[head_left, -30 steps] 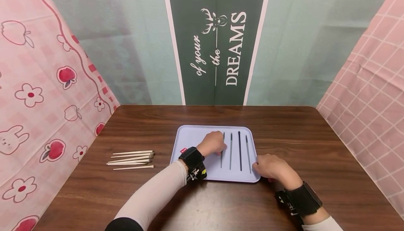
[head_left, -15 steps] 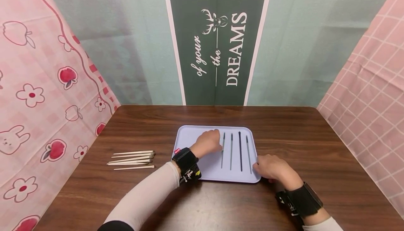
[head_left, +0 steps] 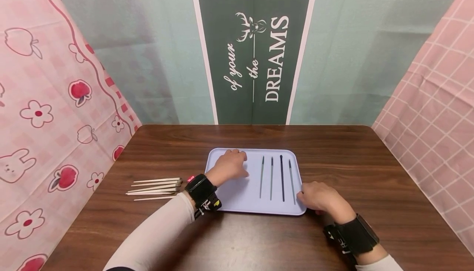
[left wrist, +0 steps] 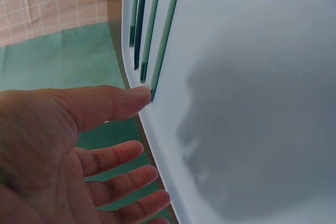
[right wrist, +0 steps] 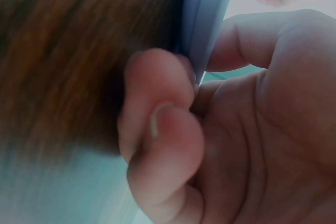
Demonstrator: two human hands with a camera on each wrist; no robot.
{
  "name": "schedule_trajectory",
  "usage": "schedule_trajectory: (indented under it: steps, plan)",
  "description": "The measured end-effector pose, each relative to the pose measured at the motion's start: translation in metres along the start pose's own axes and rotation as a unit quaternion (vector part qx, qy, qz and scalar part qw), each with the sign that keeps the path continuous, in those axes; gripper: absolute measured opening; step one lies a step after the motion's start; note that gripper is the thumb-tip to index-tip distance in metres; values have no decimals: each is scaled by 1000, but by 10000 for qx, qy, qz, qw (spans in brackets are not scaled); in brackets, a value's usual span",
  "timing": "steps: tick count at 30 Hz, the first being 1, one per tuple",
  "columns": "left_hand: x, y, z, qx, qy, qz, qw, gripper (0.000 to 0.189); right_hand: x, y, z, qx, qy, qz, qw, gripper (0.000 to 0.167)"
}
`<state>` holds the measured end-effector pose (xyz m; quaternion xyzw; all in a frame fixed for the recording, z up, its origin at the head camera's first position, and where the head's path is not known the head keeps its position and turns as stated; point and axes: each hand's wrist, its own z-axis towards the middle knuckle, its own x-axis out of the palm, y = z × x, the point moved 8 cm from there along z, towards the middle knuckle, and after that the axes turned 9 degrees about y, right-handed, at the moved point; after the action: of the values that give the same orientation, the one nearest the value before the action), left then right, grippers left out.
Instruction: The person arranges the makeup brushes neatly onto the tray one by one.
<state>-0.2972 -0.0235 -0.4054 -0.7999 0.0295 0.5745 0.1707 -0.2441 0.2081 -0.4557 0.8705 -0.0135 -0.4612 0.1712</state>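
Observation:
My left hand [head_left: 228,166] is over the left half of a lavender tray [head_left: 249,202], fingers spread and nothing in them. In the left wrist view its thumb [left wrist: 113,102] overlaps the end of the nearest green stick. My right hand [head_left: 320,197] grips the tray's front right corner, thumb above the rim [right wrist: 207,22] and curled fingers below. Three slim green sticks with darker tips, like thin brushes, and one black stick [head_left: 282,178] with a rounded top lie side by side on the tray's right half. The leftmost green stick [head_left: 261,177] is nearest my left hand.
Several pale, thin-handled brushes [head_left: 153,188] with flared brownish ends lie on the brown wooden table [head_left: 255,238], left of the tray. A red tag [head_left: 190,178] shows beside the left wrist strap. Patterned cloths hang around the table's back and sides.
My left hand has let go of the leftmost green stick and moved left across the tray, its fingers spreading. My right hand stays at the tray's corner.

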Motion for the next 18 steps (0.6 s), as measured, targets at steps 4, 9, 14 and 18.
schedule_trajectory:
  steps: [4, 9, 14, 18]
  plan:
    - [-3, 8, -4, -2, -32, 0, 10000, 49, 1, -1, 0, 37, 32, 27, 10000, 18]
    - [-7, 19, -9, -50, -100, 55, 9999, 54, 1, -1, 0, 19, 15, -31, 10000, 19]
    - [-10, 32, -14, -141, -89, 59, 9998, 57, 0, -1, 0, 16, 5, -34, 10000, 19]
    - [-11, 47, -19, -261, -74, -74, 9996, 58, 0, -1, 0, 1, 2, -18, 10000, 19]
